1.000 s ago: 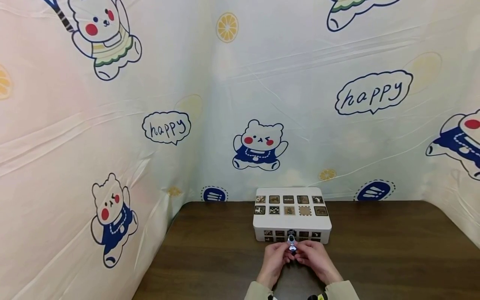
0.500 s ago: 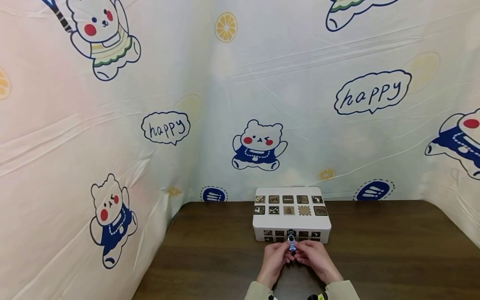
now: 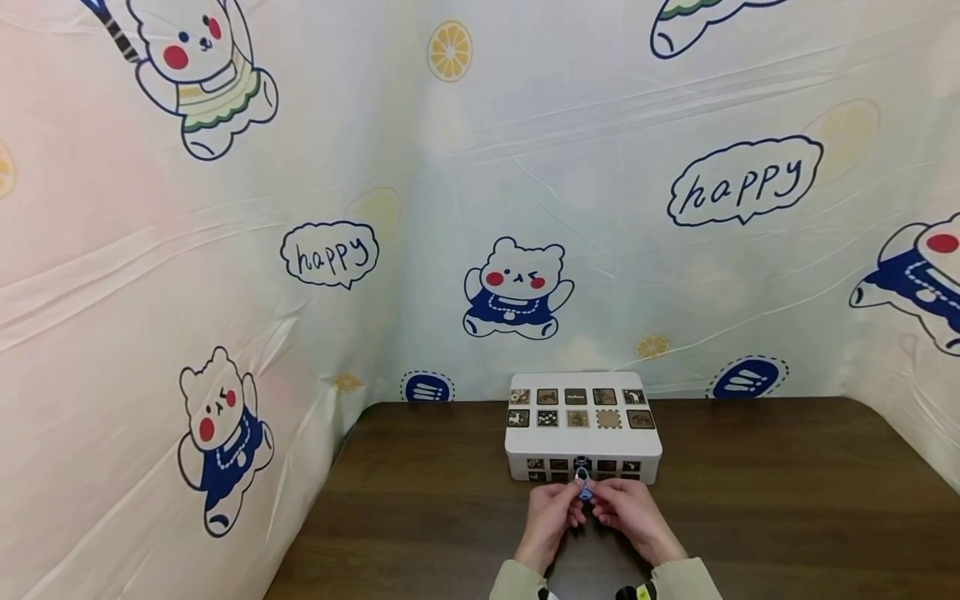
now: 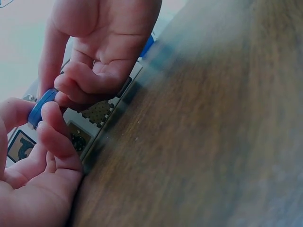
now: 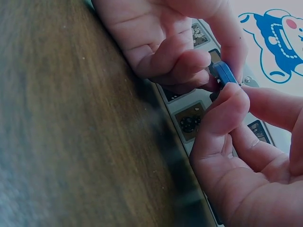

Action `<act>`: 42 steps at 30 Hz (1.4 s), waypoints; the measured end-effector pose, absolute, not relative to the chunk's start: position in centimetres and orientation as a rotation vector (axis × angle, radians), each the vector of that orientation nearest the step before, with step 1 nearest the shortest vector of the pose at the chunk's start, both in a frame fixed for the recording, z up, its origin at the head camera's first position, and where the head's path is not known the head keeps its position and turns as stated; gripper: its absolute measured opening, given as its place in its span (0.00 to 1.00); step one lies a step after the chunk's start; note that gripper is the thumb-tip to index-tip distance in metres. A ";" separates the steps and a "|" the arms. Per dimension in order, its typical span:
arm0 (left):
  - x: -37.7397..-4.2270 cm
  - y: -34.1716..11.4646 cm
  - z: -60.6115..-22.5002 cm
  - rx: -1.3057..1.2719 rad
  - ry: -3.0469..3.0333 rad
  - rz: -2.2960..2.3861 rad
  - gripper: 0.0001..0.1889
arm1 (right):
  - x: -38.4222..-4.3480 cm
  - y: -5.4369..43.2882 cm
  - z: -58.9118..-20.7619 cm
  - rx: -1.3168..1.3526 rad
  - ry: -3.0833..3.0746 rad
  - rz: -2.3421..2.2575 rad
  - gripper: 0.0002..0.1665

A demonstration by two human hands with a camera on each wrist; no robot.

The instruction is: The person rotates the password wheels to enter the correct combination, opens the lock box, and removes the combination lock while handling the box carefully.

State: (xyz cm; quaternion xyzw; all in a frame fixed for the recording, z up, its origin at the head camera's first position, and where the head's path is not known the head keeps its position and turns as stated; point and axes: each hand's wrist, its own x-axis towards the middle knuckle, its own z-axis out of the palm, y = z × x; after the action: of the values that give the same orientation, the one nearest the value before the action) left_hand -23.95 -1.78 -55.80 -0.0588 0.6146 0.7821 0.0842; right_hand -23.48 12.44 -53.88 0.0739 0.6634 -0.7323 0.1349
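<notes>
Both hands meet at the front of a white tin box (image 3: 583,446) printed with small brown and black pictures. Between their fingertips is a small blue padlock (image 3: 585,488), its loop close to the box's dark front clasp (image 3: 582,462). My left hand (image 3: 549,525) pinches the padlock from the left, thumb and index finger on its edge. From the other side my right hand (image 3: 633,517) pinches it too. The left wrist view shows the blue padlock (image 4: 43,108) edge-on between both hands' fingers. Whether the loop passes through the clasp cannot be told.
The box stands at the back of a dark brown wooden table (image 3: 420,500). A pale cloth (image 3: 420,208) with bear and "happy" drawings hangs behind it and along the left side. Dark bands are at both sleeves.
The padlock has turned slightly in the fingers, and the bright glare on its face has gone. Both hands stay nearly in place; the head view has shifted a little.
</notes>
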 end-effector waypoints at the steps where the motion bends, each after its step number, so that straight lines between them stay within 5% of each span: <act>1: -23.9 -1.8 -55.8 -0.178 1.833 2.334 0.11 | -23.5 12.5 -53.9 0.205 1.919 -2.125 0.15; 42: -24.3 -1.8 -56.2 -0.122 1.864 2.323 0.10 | -23.3 12.5 -53.8 0.136 1.921 -2.145 0.12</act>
State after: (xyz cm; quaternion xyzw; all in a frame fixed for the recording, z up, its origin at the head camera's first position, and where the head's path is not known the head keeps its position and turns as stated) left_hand -24.29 -1.82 -56.24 -0.0408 0.6232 0.7769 0.0803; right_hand -23.34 12.47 -53.81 0.0466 0.6608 -0.7380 0.1290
